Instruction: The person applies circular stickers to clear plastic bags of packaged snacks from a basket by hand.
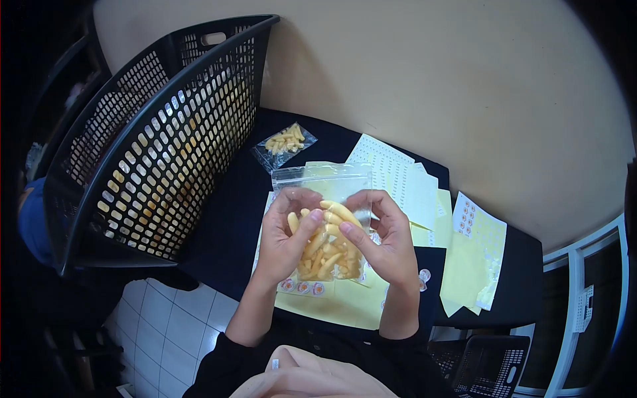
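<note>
Both my hands hold one clear zip bag [325, 186] filled with yellow finger-shaped snack pieces [328, 249]. My left hand [286, 235] grips its left side, thumb pressing the front. My right hand [385, 242] grips its right side, thumb on the pieces. The bag's empty top stands up above my fingers. Under the bag lies a yellow sheet [338, 302] with round stickers [304, 287] along its near edge. A second small clear bag of the same pieces [285, 142] lies farther back on the dark table [225, 225].
A large black perforated basket [152, 139] stands on the table's left side. White printed sheets [398, 179] and more yellow sticker sheets [474, 255] lie at right. A beige wall is behind; white tiled floor [166, 325] shows at lower left.
</note>
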`<act>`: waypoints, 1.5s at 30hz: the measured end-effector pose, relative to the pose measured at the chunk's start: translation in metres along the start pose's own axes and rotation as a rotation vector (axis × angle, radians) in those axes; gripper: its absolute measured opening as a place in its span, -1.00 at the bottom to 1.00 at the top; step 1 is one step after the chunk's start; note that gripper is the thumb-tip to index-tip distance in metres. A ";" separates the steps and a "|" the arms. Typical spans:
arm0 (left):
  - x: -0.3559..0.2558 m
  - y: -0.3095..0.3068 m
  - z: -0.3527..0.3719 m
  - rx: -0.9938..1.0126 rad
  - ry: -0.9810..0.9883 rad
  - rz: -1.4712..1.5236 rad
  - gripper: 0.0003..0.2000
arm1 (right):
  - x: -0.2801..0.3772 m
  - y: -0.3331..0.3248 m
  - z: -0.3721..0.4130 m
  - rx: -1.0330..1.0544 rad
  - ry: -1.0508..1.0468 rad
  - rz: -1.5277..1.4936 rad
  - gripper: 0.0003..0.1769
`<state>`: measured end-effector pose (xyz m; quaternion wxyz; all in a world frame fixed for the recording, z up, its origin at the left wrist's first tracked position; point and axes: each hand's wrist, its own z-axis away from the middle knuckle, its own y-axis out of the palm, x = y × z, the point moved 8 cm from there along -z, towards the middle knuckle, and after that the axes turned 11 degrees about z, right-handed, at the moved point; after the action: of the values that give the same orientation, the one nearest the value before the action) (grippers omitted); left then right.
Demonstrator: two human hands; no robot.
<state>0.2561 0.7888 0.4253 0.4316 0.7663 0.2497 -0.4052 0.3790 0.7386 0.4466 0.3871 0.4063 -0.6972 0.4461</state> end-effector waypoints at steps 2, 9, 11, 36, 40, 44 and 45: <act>0.001 0.000 0.000 0.011 0.008 0.003 -0.83 | 0.002 -0.004 -0.002 -0.059 -0.079 -0.011 -0.70; 0.008 0.002 0.002 -0.015 -0.003 -0.044 -0.84 | 0.000 -0.005 -0.001 -0.075 0.003 -0.136 -0.70; 0.009 0.003 0.002 -0.019 -0.007 -0.068 -0.84 | 0.002 -0.007 -0.001 -0.094 -0.023 -0.114 -0.69; -0.019 0.016 0.003 0.079 0.271 -0.004 -0.95 | 0.012 -0.005 0.003 -0.147 -0.147 -0.229 -0.93; -0.025 0.019 0.007 0.066 0.319 -0.081 -0.96 | 0.017 -0.005 0.005 -0.170 -0.200 -0.153 -0.94; -0.029 0.017 0.008 0.037 0.356 -0.155 -0.97 | 0.029 -0.010 0.007 -0.243 -0.295 -0.018 -0.93; -0.030 0.017 0.008 0.026 0.376 -0.173 -0.97 | 0.030 -0.010 0.007 -0.248 -0.300 -0.016 -0.93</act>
<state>0.2483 0.7722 0.4559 0.3312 0.8097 0.3854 -0.2936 0.3755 0.7224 0.4745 0.3295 0.4227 -0.7935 0.2884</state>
